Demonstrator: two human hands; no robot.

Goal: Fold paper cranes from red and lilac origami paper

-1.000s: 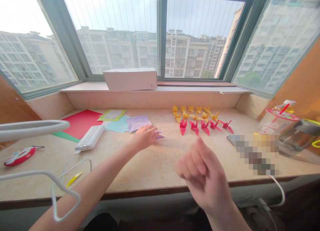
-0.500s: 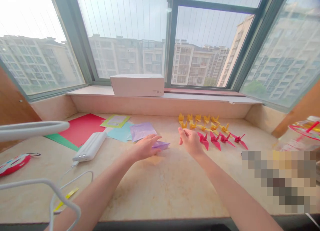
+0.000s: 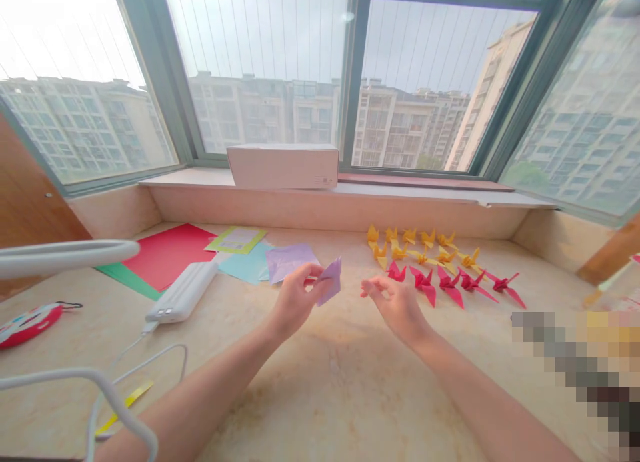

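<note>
My left hand [image 3: 299, 295] pinches a small folded piece of purple origami paper [image 3: 330, 282] between thumb and fingers, holding it raised above the counter. To its right, my right hand [image 3: 397, 307] hovers apart from the paper with its fingers curled together, and nothing shows in them. Just beyond my right hand, folded red paper cranes [image 3: 453, 287] stand in a row. Behind these are two rows of yellow paper cranes [image 3: 423, 255]. A flat stack of purple paper sheets [image 3: 287, 259] lies behind my left hand.
Left of the purple sheets lie light blue paper [image 3: 245, 267], a green-edged packet [image 3: 237, 241] and red paper [image 3: 167, 252]. A white power bank [image 3: 183, 292] with a cable is nearer. A white box [image 3: 283, 169] sits on the window ledge. The right side is partly pixelated.
My left hand has lifted the folded purple paper off the counter and turned it upright. My right hand has shifted slightly nearer to me, and one more red crane now shows beyond it.
</note>
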